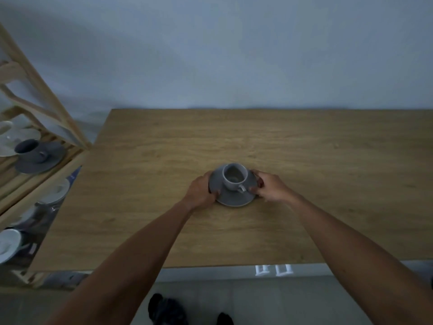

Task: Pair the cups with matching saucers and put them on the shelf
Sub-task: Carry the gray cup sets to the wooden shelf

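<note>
A grey cup [235, 177] stands upright on a grey saucer [234, 198] in the middle of the wooden table [328, 172], its handle turned toward me and right. My left hand [200, 191] grips the saucer's left rim. My right hand [269, 186] grips its right rim. The saucer looks to rest on the tabletop. On the wooden shelf [46, 106] at the left stand a dark grey cup [29, 150] on a dark saucer [44, 164], and a white cup and saucer [14, 139] behind it.
Lower shelf levels at the left hold more white cups and saucers [55, 191], partly hidden. A pale wall rises behind the table. Below the table's near edge I see the floor and my dark shoes [164, 310].
</note>
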Tool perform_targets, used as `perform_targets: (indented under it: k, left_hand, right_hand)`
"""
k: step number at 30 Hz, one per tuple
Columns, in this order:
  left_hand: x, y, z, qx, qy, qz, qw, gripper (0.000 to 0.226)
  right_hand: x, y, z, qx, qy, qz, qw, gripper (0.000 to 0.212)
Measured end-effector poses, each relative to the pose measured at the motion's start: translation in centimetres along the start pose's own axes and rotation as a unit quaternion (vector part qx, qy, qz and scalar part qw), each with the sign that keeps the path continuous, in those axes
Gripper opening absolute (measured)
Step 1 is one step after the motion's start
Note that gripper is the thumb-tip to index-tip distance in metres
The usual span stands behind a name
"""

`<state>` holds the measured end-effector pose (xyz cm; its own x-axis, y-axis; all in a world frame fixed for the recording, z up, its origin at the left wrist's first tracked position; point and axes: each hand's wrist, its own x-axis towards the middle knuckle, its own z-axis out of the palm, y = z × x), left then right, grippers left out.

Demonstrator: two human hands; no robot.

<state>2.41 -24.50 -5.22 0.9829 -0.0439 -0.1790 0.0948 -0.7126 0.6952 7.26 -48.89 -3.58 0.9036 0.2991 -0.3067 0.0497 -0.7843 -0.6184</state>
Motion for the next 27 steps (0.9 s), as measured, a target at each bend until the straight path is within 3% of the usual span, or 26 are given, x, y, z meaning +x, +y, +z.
perform_targets:
  k: [13, 27]
  left_hand:
    - [0.9, -1.3, -3.3, -0.14, 0.024, -0.042, 0.989, 0.067]
    - [-1.2, -9.2, -17.9, -0.163, 0.151, -0.066, 0.973, 0.063]
  right_hand:
    - [2.7, -3.4, 0.2, 0.164, -0.016, 0.03, 0.986, 0.077]
    - [11.6, -20.4, 4.2, 0.132, -0.093, -0.113, 0.98, 0.069]
